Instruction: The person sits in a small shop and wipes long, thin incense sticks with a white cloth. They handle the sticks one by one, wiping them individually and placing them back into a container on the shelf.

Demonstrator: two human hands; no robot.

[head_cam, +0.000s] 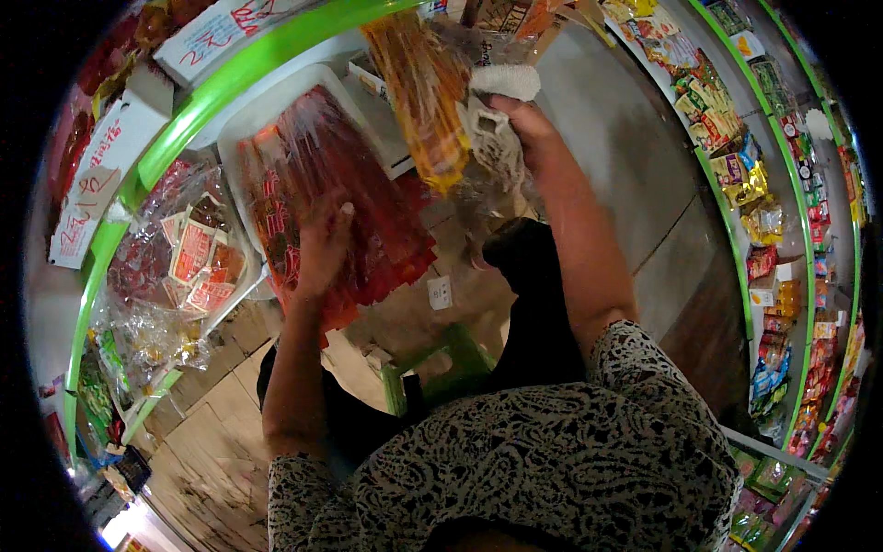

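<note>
My left hand [323, 241] lies on a bundle of red plastic-wrapped snack packets [372, 241], its thumb showing on top. Whether its fingers grip them is hard to see. The packets lean out over the near edge of a translucent white plastic tub [238, 124]. A whitish cloth [507, 81] is held in my right hand [524, 124] and hangs below it in loose, holed folds. Just left of the cloth is a bundle of yellow-orange wrapped packets [428, 103].
A green-edged shelf [207, 96] with handwritten signs curves along the left. Below it hangs a clear bag of packets [196, 255]. Shelves of snacks [717, 110] line the right. A green plastic stool [441, 366] stands between my legs, and a small white card [439, 292] is beyond it.
</note>
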